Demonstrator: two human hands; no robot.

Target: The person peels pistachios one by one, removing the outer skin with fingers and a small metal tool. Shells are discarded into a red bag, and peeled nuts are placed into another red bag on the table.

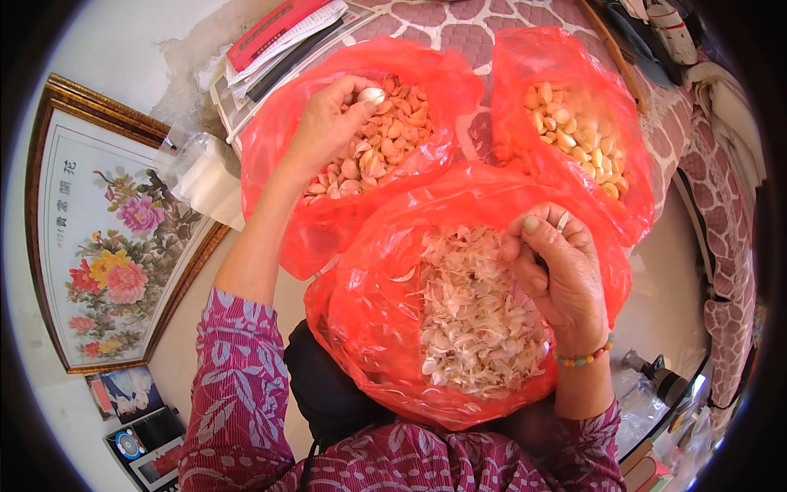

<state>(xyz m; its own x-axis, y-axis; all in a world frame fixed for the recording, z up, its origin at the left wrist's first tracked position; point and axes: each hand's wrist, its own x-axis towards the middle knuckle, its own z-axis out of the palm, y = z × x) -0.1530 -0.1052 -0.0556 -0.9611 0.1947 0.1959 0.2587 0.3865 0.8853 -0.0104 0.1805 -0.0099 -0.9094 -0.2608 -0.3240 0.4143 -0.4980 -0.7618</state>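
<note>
My left hand (332,123) holds a pale garlic clove (371,96) between thumb and fingers, over a red plastic bag (270,138). Inside that bag lie many unpeeled garlic cloves (399,129). In front of me, a wider red plastic bag (369,295) gapes around a heap of papery garlic skins (476,320). Above its right side, my right hand (556,264) is closed around a small tool (562,221); its narrow pale tip shows between the fingers, and the rest is mostly hidden. Smooth peeled cloves (578,138) fill part of a third red bag (636,178) at the upper right.
A patterned quilted cover (458,37) lies beneath the rear bags. Papers and a red booklet (270,40) are stacked at the upper left. A framed flower picture (123,240) stands by the left wall. A wooden stick (615,58) lies at the upper right.
</note>
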